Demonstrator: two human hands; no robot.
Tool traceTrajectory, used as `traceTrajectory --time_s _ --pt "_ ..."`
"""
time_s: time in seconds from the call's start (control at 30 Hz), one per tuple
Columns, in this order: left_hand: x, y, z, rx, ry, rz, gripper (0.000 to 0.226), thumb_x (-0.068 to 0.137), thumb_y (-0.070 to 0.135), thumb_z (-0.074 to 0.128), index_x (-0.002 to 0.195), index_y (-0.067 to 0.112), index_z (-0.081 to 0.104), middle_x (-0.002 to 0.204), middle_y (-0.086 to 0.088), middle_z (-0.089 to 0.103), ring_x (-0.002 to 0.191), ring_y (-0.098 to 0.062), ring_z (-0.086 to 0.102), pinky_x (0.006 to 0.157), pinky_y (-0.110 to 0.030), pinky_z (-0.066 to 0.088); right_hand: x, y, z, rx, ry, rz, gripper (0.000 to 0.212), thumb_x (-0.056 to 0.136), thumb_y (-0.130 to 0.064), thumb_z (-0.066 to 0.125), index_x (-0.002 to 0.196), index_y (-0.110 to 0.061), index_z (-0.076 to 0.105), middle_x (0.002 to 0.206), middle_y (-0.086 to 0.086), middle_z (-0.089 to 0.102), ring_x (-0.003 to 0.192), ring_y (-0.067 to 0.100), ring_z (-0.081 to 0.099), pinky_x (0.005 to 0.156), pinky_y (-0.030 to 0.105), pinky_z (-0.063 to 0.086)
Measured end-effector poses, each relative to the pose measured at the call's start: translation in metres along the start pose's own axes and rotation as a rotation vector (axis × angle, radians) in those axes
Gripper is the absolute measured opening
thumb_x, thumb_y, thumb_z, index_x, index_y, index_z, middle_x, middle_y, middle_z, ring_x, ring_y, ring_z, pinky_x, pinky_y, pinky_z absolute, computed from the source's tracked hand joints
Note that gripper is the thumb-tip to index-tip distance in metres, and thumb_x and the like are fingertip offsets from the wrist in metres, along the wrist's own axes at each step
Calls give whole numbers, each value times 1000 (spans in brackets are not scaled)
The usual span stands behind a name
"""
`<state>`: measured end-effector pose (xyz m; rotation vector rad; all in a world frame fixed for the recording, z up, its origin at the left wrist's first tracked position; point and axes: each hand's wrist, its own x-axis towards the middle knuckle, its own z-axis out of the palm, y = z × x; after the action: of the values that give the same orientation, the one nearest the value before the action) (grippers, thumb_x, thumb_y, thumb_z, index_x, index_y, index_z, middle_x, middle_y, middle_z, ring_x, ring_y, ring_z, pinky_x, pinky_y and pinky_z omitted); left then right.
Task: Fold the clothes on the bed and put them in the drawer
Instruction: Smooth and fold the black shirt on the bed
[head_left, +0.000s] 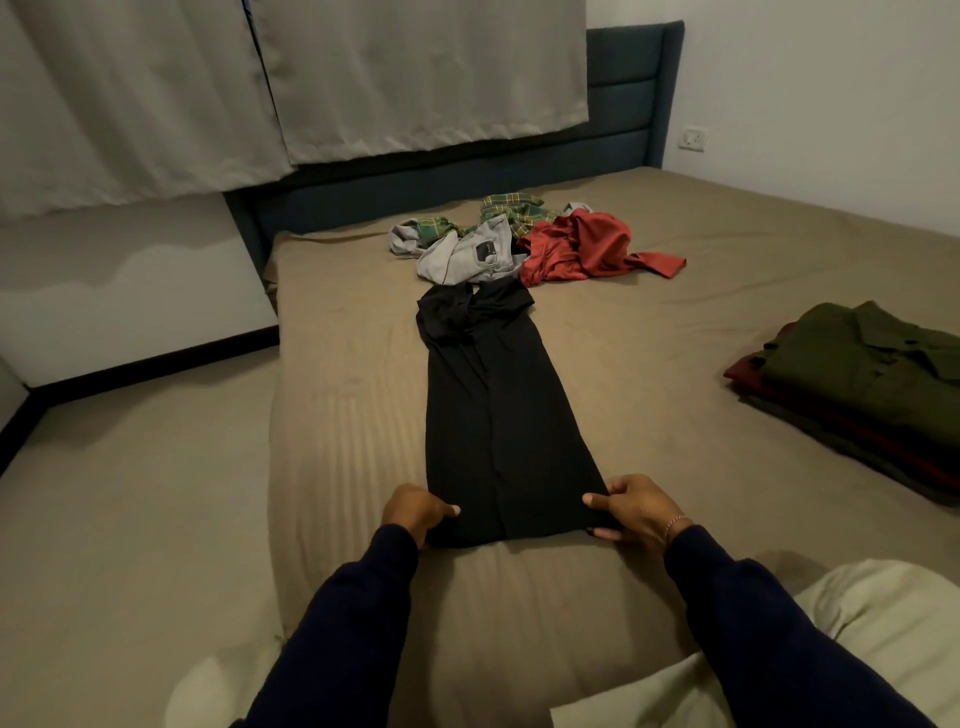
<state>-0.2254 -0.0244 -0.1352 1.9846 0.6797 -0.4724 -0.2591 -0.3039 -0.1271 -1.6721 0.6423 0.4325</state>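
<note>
Both hands at near hem of black trousers (493, 415): left hand (415, 512) and right hand (636, 506) pinch its corners, fingers clamped on cloth; trousers flat along bed (337, 415); unfolded pile (519, 244) beyond, folded stack (872, 384) right of trousers; likely next: lift hem toward waist

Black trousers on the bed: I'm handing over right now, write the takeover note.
Left hand and right hand each pinch a near corner of the black trousers, which lie lengthwise along the bed, far end bunched.
Done: a folded stack, olive shirt on top, sits at the right of the bed.
Left: fold these trousers, then the loose pile beyond them: grey garment, green plaid shirt, red garment. After that everything goes in the drawer, which is not in view.
</note>
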Motion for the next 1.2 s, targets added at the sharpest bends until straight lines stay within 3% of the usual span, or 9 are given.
traceTrajectory --time_s 0.2,0.4,0.5,0.6,0.7,0.8,0.97,1.1,1.2 --pt "-26 -1 -12 -106 -269 -142 28 83 0 76 105 1 59 105 -20 68 80 -28 70 52 -31 58 -11 2 -8 -148 3 115 22 88 -13 75 100 -3 60 87 16 70 61 20 69 45 24 52" --pt "-48 -19 -23 120 -402 -109 24 82 7 80 102 -2 69 86 -15 76 66 -18 70 68 -28 60 -40 9 -20 -300 -87 224 24 86 -9 75 99 0 57 85 16 70 59 20 67 50 26 55" --pt "-59 -16 -26 18 -363 -23 42 79 5 83 112 -2 58 87 -20 76 66 -21 72 61 -30 61 -49 2 -22 -230 -80 144 40 86 -5 75 114 -9 48 102 17 62 62 22 67 46 27 55" --pt "-68 3 -30 -101 -306 82 35 81 6 81 96 8 50 81 -18 76 65 -21 71 66 -34 62 -50 -20 -28 -122 -130 9 51 87 -7 74 124 -29 49 116 14 59 59 20 69 45 26 55" --pt "-61 31 -37 -235 -288 132 34 84 5 78 100 13 49 81 -18 76 60 -20 69 61 -29 58 -42 -50 -35 -31 -185 -61 28 90 -14 72 118 -14 69 104 13 72 58 15 66 46 22 54" --pt "-38 57 -43 -283 -328 105 11 91 12 71 99 6 65 75 -11 75 53 -12 64 49 -20 53 -24 -81 -40 112 -180 -70 36 91 -23 72 118 1 68 84 10 74 57 10 64 46 18 55" --pt "17 109 -46 -416 -299 69 31 101 37 58 112 9 61 74 -7 74 57 -13 65 47 -20 52 38 -136 -32 255 -200 -56 39 95 -35 66 119 -5 65 86 9 77 58 9 66 47 19 57" --pt "69 130 -38 -500 -201 171 69 103 59 32 146 6 40 99 -17 70 86 -28 68 65 -31 55 91 -151 -12 277 -162 -156 44 102 -46 52 134 -15 51 118 9 71 86 18 69 65 27 59" --pt "95 116 -27 -419 -6 229 61 105 54 33 122 1 57 96 -16 69 80 -29 66 69 -38 55 121 -134 -2 74 4 -331 50 105 -37 48 150 -20 36 137 9 58 107 27 66 87 40 57"
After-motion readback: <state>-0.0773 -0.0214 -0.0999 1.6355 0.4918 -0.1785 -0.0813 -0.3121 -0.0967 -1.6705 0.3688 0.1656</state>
